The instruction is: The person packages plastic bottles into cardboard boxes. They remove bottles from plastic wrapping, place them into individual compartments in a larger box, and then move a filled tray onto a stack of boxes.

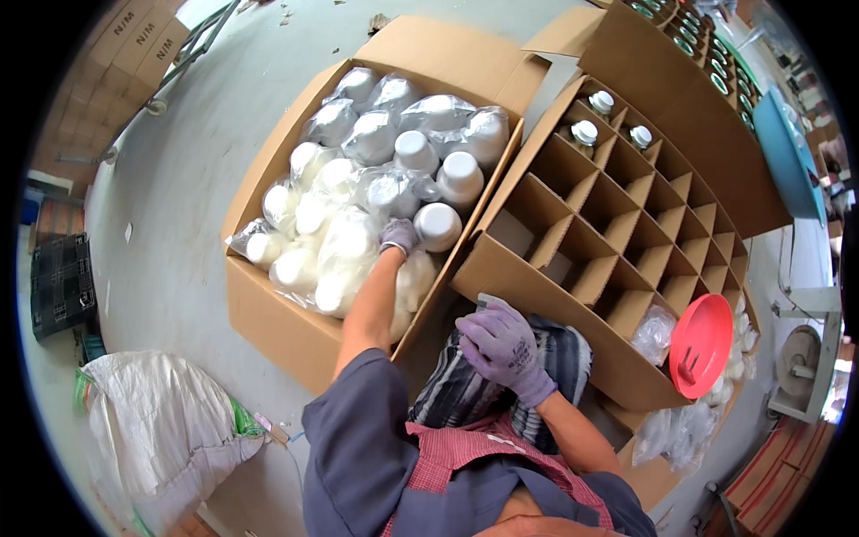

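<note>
My left hand (400, 236), in a light purple glove, reaches into an open cardboard box (282, 336) of white bottles or jars, many in clear plastic bags. Its fingers are bent down against the plastic wrap beside a round white container (438, 226) with no bag; whatever they hold is hidden. My right hand (508, 349), gloved the same way, is above my striped lap, fingers curled in. A small grey flat edge (492, 302) shows just beyond its fingertips; I cannot make out what it is. To the right is a divided carton (573, 331) with white-capped bottles (584, 134) in its far cells.
A red bowl (701, 346) and crumpled clear plastic (655, 335) lie over the carton's near right corner. Behind a raised flap stand more divided bottles (718, 82) and a blue basin (787, 152). A white sack (161, 421) and black crate (63, 286) are at left.
</note>
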### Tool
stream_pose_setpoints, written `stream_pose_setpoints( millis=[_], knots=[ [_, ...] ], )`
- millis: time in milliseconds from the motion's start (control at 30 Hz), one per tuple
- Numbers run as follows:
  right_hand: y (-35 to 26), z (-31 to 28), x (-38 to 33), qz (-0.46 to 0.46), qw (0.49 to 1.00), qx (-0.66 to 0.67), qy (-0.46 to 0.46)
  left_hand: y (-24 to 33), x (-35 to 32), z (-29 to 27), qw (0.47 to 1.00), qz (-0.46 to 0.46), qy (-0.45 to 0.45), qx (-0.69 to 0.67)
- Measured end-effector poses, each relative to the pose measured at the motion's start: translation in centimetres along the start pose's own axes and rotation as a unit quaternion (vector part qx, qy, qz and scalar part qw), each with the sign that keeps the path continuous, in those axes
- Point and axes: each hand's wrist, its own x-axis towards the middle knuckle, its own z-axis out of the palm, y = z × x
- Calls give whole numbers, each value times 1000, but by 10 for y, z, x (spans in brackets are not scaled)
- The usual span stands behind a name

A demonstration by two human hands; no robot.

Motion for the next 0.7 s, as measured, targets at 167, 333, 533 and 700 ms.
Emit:
stream_pose_setpoints(
  millis=[167,333,533,700],
  knots=[
    [4,-4,-10,37,999,-22,28,32,-112,-94,983,123,57,-121],
    [-20,-27,18,145,965,6,217,55,-253,-129,852,325,311,-267],
    [-45,-94,-11,12,964,-116,239,93,-352,-116,719,482,470,-173],
    [-34,-166,-99,-84,903,-358,223,98,-377,-87,771,427,198,-428]
  ],
)
